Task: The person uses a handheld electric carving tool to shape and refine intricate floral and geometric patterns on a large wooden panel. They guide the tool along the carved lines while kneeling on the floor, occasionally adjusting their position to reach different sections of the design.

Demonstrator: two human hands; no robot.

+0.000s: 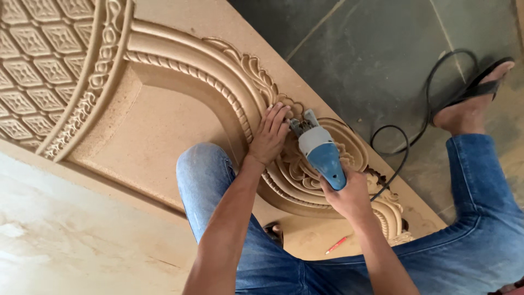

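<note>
- Carved panel [164,125] lies flat, filling the left and centre; lattice at far left, scrollwork toward the right.
- Left hand [268,136] rests flat on the scrollwork, fingers spread, holding nothing.
- Power tool [321,150] sits just right of it on the carving, its long axis running near-right to far-left, head pointing far-left.
- Right hand [349,196] wraps the tool's blue handle.
- Black cord [406,147] loops over the floor at right.

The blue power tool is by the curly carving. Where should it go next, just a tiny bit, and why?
Probably a small slide along the curl. The right hand grips the blue power tool, its metal tip sits at the leafy scroll on the carved panel, and the left hand presses flat right beside the tip. So creep away from those fingers.
</note>
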